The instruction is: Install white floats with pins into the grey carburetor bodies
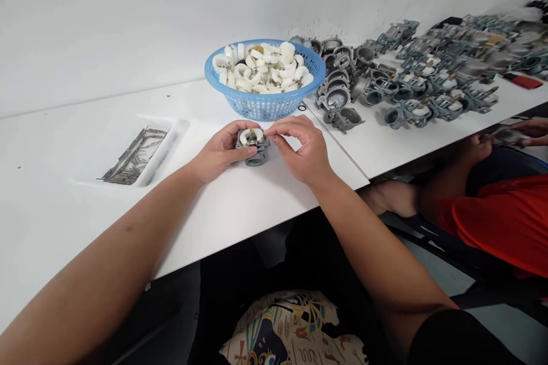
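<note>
My left hand (222,151) is closed around a grey metal carburetor body (256,158) at the table's front, its thumb across the near side. A white U-shaped float (252,136) sits in the top of the carburetor, with brass parts in its middle. At the right rim of the carburetor is my right hand (300,145), thumb and forefinger pinched together beside the float. Whatever lies between those fingertips is too small to make out. Just behind both hands stands a blue plastic basket (257,104) heaped with white floats (268,68).
A white tray (149,174) of thin metal pins (132,159) lies to the left. Many carburetor bodies (411,111) and bowls cover the right table, near a red-handled object (522,80). A co-worker in a red shirt (500,217) sits close on the right, holding a metal part.
</note>
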A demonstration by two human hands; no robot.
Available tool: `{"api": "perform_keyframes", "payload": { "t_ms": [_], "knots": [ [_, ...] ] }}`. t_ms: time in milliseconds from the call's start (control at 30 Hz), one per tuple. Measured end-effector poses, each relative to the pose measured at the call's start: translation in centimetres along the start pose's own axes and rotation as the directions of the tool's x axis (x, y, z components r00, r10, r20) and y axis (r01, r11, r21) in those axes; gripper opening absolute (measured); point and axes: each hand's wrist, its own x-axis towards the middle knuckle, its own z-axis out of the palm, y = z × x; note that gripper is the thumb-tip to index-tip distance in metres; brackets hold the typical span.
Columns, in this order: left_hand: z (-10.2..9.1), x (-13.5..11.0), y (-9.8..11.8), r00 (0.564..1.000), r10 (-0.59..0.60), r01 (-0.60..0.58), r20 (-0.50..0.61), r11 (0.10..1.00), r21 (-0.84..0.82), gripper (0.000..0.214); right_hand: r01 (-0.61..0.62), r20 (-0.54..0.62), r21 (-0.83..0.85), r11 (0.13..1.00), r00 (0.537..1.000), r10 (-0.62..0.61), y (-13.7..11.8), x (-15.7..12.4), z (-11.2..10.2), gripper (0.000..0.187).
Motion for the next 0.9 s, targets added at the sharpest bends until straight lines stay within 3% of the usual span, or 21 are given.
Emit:
{"api": "perform_keyframes", "payload": {
  "t_ms": [400,600,900],
  "knots": [
    [-0.03,-0.31,-0.13,0.998,0.027,-0.025,0.051,0.999,-0.035,0.053,-0.017,0.054,0.083,0.996,0.998,0.013,-0.32,-0.33,-0.16,0.015],
    [-0.33,-0.29,-0.32,0.996,0.053,-0.048,0.073,0.996,-0.073,0.055,0.001,-0.003,0.012,1.000,1.000,-0.001,-0.20,-0.28,-0.19,0.016],
    [-0.74,-0.17,-0.63,0.991,0.134,-0.134,0.020,0.991,-0.029,0.054,0.172,0.029,-0.094,0.981,0.985,-0.170,0.06,-0.03,0.00,0.008]
  ]
}}
